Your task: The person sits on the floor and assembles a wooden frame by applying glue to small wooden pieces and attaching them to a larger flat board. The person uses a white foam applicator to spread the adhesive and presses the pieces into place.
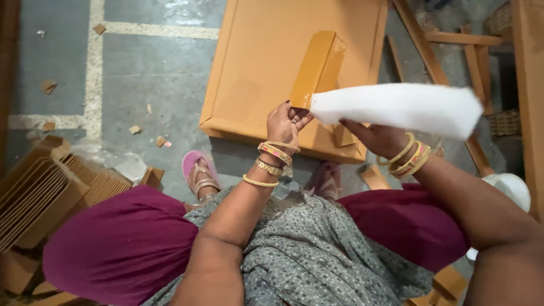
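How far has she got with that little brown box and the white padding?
Already folded: a stack of flat brown cartons lies at the person's left. In hand: the left hand holds a narrow brown box open end down, and the right hand brings the white padding strip to its mouth. Left: the padding is not yet inside.

Showing mustard-brown on the narrow cardboard box (319, 68), plain white on the foam sheet (396, 107), gold on the bangles (409, 156), magenta on the trousers (122, 238).
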